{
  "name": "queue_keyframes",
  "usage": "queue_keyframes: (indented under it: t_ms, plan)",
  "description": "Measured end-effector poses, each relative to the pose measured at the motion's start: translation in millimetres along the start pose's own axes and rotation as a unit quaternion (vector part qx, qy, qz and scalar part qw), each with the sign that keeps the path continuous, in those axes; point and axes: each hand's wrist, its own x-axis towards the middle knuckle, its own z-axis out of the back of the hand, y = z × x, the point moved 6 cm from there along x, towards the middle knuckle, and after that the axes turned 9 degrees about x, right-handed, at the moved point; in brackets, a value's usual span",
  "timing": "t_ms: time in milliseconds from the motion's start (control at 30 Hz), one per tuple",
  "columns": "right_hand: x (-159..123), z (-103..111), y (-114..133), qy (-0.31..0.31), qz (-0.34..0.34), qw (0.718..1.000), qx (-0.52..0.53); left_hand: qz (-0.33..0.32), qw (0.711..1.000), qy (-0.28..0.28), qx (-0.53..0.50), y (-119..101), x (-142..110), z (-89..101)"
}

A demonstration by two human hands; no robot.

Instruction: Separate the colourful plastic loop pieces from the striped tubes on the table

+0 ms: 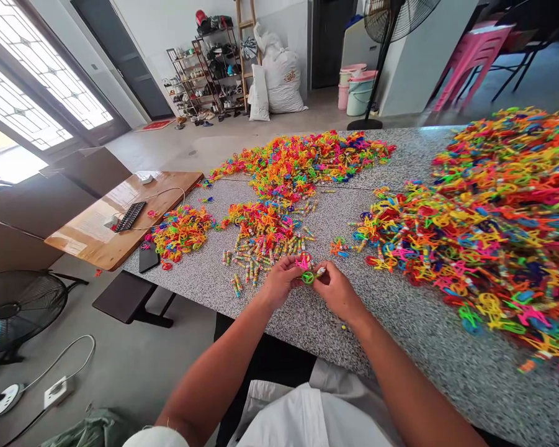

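Note:
Close to the front edge of the speckled table [288, 320], my two hands meet at chest height. My left hand [279, 284] is closed, its thumb and fingers pinching a bright pink plastic piece [303, 262]. A green wheel-shaped plastic piece [308, 277] sits between both hands; which fingers bear it is hard to tell. My right hand [339, 290] pinches a small tube with a whitish end [321, 271]. Just beyond the left hand lie loose patterned small tubes [254, 261], beside a heap of coloured plastic pieces [265, 225].
A large heap of coloured pieces [507, 205] covers the table's right side. Another heap [298, 161] lies at the back, and a smaller one [182, 231] at left, by a phone [148, 257]. A wooden board [97, 230] bears a keyboard [131, 216]. A black fan [18, 313] stands left.

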Motion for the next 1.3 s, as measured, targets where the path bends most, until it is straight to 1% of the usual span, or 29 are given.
queue_keyframes:
  t_ms: [100, 200, 267, 367, 600, 800, 900, 967, 1033, 1100, 1167, 1233, 1300]
  plan:
    - [0, -1, 2, 0.023, 0.002, 0.998, 0.053, 0.017, 0.999, -0.013, -0.033, 2, 1, 2.9]
    - [-3, 3, 8, 0.009, 0.028, 0.999, 0.045, 0.009, 0.999, -0.022, -0.031, -4, 0, 6.7]
    - [-5, 7, 9, 0.001, 0.031, 0.998, 0.059, 0.001, 0.999, -0.015, -0.031, -9, -2, 7.5]
    - [-6, 8, 5, 0.013, 0.008, 0.994, 0.104, 0.0, 1.0, 0.002, -0.031, -15, -4, 7.2]
    - [-7, 9, 1, 0.02, -0.02, 0.984, 0.179, 0.031, 0.998, 0.043, -0.021, -11, -6, 6.1]
    - [-10, 12, 10, 0.02, -0.009, 0.986, 0.165, 0.067, 0.995, 0.077, 0.004, -14, -7, 2.3]
    - [-11, 12, 10, 0.036, -0.049, 0.977, 0.207, 0.066, 0.994, 0.084, 0.024, -18, -8, -1.2]
    - [-11, 12, 8, 0.045, -0.084, 0.965, 0.245, 0.062, 0.993, 0.092, 0.043, -19, -8, -3.1]
    - [-12, 14, 8, 0.048, -0.097, 0.959, 0.262, 0.052, 0.992, 0.092, 0.07, -19, -8, -3.3]
    - [-13, 16, 8, 0.053, -0.086, 0.965, 0.243, 0.035, 0.99, 0.083, 0.113, -17, -7, -3.0]
    - [-14, 15, 9, 0.062, -0.066, 0.976, 0.198, 0.011, 0.984, 0.071, 0.163, -12, -7, -4.4]
    - [-16, 13, 7, 0.057, -0.047, 0.987, 0.141, -0.028, 0.971, 0.032, 0.236, -9, -8, -5.5]
    - [-17, 15, 5, 0.037, -0.034, 0.995, 0.088, -0.076, 0.941, -0.018, 0.33, -10, -6, -6.8]
